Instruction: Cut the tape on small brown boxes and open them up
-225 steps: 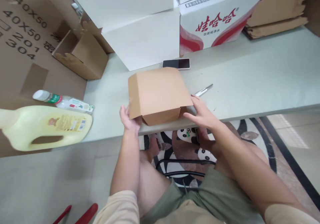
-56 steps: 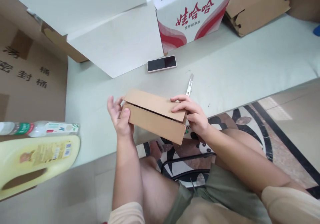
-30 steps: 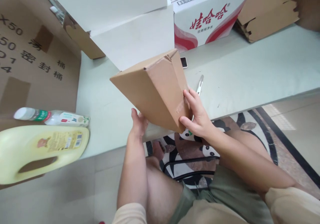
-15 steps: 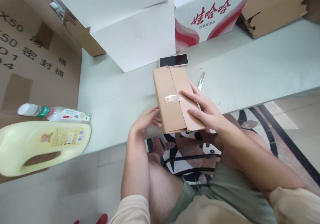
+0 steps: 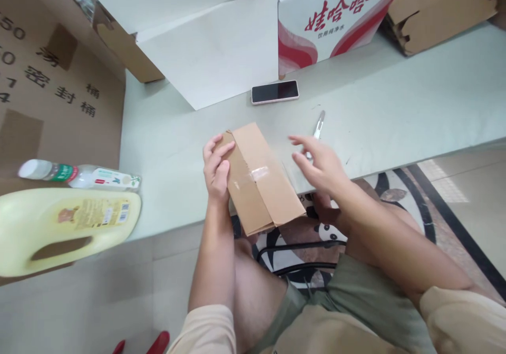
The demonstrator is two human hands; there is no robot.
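A small brown cardboard box (image 5: pixel 272 185) is tilted over the front edge of the pale table, a strip of clear tape across its middle seam. My left hand (image 5: pixel 217 167) grips its left side, thumb and fingers on the upper left part. To the right of the box, my right hand (image 5: pixel 316 161) is off it, fingers apart, with nothing in them. Just beyond the right hand lies a slim silver utility knife (image 5: pixel 319 124), its near end partly hidden by the fingers. A smartphone (image 5: pixel 275 92) with a dark screen rests behind the box.
White cartons (image 5: pixel 221 53) and a red-and-white printed carton (image 5: pixel 332 25) line the back. Brown cardboard (image 5: pixel 446 19) stands at the far right. On the left are a large brown carton (image 5: pixel 79 133), a yellow jug (image 5: pixel 23 227) and a plastic bottle (image 5: pixel 85 175).
My left hand has taken hold of the box's left side and the box has turned and shifted left and nearer. My right hand has let go of it.
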